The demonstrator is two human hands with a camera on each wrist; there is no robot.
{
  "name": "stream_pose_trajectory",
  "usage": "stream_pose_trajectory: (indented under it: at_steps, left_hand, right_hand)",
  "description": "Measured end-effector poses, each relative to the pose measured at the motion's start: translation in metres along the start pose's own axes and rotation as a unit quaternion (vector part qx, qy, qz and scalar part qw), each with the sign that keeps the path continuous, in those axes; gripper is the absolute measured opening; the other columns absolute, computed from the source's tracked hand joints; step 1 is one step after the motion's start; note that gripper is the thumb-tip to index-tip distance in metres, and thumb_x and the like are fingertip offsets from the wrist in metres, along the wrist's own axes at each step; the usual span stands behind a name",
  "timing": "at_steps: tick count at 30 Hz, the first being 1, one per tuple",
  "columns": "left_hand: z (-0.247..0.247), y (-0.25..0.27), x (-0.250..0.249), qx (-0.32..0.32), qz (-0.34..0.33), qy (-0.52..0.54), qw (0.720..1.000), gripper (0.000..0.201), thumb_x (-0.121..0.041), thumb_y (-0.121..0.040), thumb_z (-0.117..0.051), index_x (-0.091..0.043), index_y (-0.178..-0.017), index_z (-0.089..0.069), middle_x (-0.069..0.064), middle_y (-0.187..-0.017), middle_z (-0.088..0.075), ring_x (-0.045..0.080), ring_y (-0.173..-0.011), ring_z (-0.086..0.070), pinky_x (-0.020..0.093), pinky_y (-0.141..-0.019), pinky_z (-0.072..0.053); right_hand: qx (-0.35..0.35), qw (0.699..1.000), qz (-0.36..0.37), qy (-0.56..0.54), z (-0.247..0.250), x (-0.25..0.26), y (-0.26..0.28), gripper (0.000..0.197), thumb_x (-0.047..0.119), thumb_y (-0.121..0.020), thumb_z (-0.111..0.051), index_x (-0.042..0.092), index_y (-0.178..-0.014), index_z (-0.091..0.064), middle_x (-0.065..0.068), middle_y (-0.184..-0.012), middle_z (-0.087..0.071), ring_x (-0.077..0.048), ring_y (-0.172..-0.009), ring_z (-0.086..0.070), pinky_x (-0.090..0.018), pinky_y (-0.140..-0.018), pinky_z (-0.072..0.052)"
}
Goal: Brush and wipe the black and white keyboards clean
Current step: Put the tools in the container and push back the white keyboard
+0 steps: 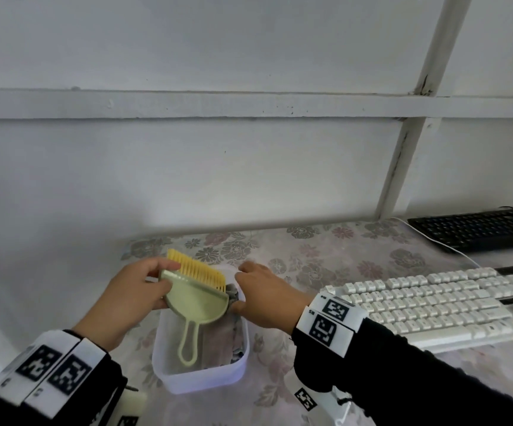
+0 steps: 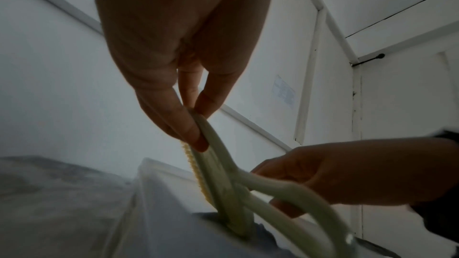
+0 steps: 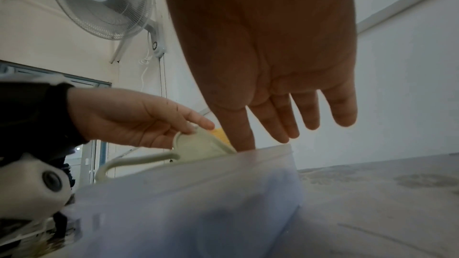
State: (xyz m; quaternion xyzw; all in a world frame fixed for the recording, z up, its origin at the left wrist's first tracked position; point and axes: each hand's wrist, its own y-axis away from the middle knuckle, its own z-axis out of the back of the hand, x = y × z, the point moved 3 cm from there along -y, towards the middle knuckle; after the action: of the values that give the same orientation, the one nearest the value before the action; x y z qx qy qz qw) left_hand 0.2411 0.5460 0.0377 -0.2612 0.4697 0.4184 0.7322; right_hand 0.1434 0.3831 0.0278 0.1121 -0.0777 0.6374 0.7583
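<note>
**Brush set held over the tub, keyboards off to your right**

Your left hand (image 1: 132, 298) pinches the flat edge of the pale green plastic dustpan (image 1: 195, 302) between thumb and fingers, holding it tilted above the translucent white plastic tub (image 1: 201, 376). The yellow-bristled brush (image 1: 198, 270) sits nested against the dustpan, bristles pointing up and away from you. The dustpan's looped handle hangs down into the tub.

Your right hand (image 1: 267, 298) rests on the tub's far right rim with its fingers straight and loosely spread; it grips nothing. A grey folded cloth (image 1: 233, 333) lies inside the tub, beneath the dustpan.

The white keyboard (image 1: 439, 305) lies on the floral tablecloth (image 1: 310, 250) just right of your right wrist. The black keyboard (image 1: 479, 229) lies behind it, near the wall.
</note>
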Motion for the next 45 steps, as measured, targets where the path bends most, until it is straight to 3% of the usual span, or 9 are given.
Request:
stream_pose_trajectory:
  at_steps: [12, 17, 20, 28, 32, 36, 38, 41, 45]
  left_hand:
    - [0.001, 0.007, 0.008, -0.011, 0.013, -0.187, 0.982, 0.031, 0.002, -0.083, -0.056, -0.024, -0.100, -0.063, 0.006, -0.094, -0.061, 0.020, -0.061, -0.055, 0.023, -0.050, -0.041]
    - [-0.006, 0.007, 0.001, -0.019, 0.019, -0.307, 0.951, 0.037, -0.022, -0.074, -0.066, -0.019, -0.111, -0.065, 0.015, -0.116, -0.053, 0.030, -0.099, -0.053, 0.039, -0.084, -0.045]
    - [-0.023, 0.014, -0.022, -0.048, -0.055, -0.336, 0.939, 0.041, -0.013, -0.077, -0.070, -0.018, -0.117, -0.062, 0.014, -0.125, -0.048, 0.032, -0.120, -0.044, 0.041, -0.101, -0.036]
    - [-0.109, 0.040, -0.087, 0.053, -0.158, -0.236, 0.957, 0.043, -0.027, -0.090, -0.057, -0.033, -0.130, -0.044, -0.017, -0.126, -0.037, 0.007, -0.113, -0.042, 0.021, -0.088, -0.033]
    - [-0.158, 0.045, -0.100, 0.077, -0.142, -0.210, 0.964, 0.051, -0.031, -0.089, -0.058, -0.029, -0.136, -0.037, -0.012, -0.138, -0.039, 0.009, -0.123, -0.041, 0.023, -0.097, -0.035]
    - [-0.202, 0.039, -0.087, 0.166, -0.070, -0.206, 0.962, 0.073, -0.043, -0.084, -0.060, -0.030, -0.145, -0.020, -0.010, -0.149, -0.027, 0.009, -0.135, -0.031, 0.028, -0.109, -0.032]
    - [-0.219, 0.036, -0.080, 0.200, -0.039, -0.213, 0.956, 0.107, -0.073, -0.061, -0.063, -0.030, -0.146, -0.015, -0.010, -0.152, -0.022, 0.010, -0.137, -0.027, 0.030, -0.110, -0.031]
    - [-0.235, 0.034, -0.072, 0.210, -0.025, -0.245, 0.946, 0.151, -0.098, -0.019, -0.045, -0.027, -0.148, -0.012, -0.008, -0.150, -0.022, 0.013, -0.137, -0.025, 0.029, -0.109, -0.031]
    - [-0.247, 0.031, -0.048, 0.225, -0.052, -0.232, 0.945, 0.116, -0.081, -0.043, -0.071, -0.044, -0.141, -0.022, -0.020, -0.141, -0.038, 0.008, -0.130, -0.039, 0.038, -0.105, -0.040]
  right_hand:
    - [0.060, 0.997, -0.015, -0.049, -0.004, -0.003, 0.032, 0.056, 0.036, -0.095, -0.050, 0.005, -0.139, -0.033, -0.014, -0.138, -0.036, -0.032, -0.126, -0.039, -0.040, -0.102, -0.036]
    - [0.061, 0.996, -0.024, -0.054, 0.004, -0.023, 0.050, 0.060, 0.040, -0.096, -0.047, 0.006, -0.143, -0.029, -0.011, -0.145, -0.031, -0.029, -0.132, -0.034, -0.040, -0.107, -0.033]
    - [0.054, 0.996, -0.036, -0.060, 0.015, -0.044, 0.066, 0.062, 0.040, -0.097, -0.046, 0.008, -0.145, -0.027, -0.009, -0.149, -0.028, -0.027, -0.135, -0.031, -0.038, -0.110, -0.030]
    - [-0.073, 0.985, -0.112, -0.105, 0.058, -0.156, 0.131, 0.060, 0.040, -0.092, -0.055, 0.018, -0.145, -0.034, 0.001, -0.148, -0.036, -0.013, -0.134, -0.036, -0.021, -0.108, -0.025]
    - [-0.093, 0.970, -0.200, -0.104, 0.077, -0.238, 0.180, 0.064, 0.041, -0.089, -0.059, 0.021, -0.144, -0.033, 0.003, -0.149, -0.035, -0.011, -0.135, -0.035, -0.019, -0.105, -0.026]
    - [-0.108, 0.946, -0.287, -0.108, 0.094, -0.311, 0.228, 0.116, 0.089, -0.052, -0.050, 0.019, -0.143, -0.036, 0.003, -0.142, -0.040, -0.016, -0.132, -0.038, -0.022, -0.101, -0.028]
    - [-0.108, 0.930, -0.332, -0.114, 0.094, -0.356, 0.248, 0.137, 0.099, -0.033, -0.039, 0.017, -0.143, -0.035, 0.001, -0.142, -0.040, -0.018, -0.132, -0.038, -0.026, -0.104, -0.029]
    - [-0.071, 0.919, -0.361, -0.145, 0.098, -0.391, 0.269, 0.136, 0.087, -0.036, -0.062, 0.016, -0.147, -0.027, -0.004, -0.152, -0.029, -0.021, -0.137, -0.032, -0.034, -0.109, -0.027]
    - [-0.008, 0.907, -0.375, -0.189, 0.095, -0.414, 0.282, 0.117, 0.055, -0.057, -0.079, 0.013, -0.149, -0.021, -0.004, -0.153, -0.026, -0.020, -0.138, -0.029, -0.029, -0.106, -0.027]
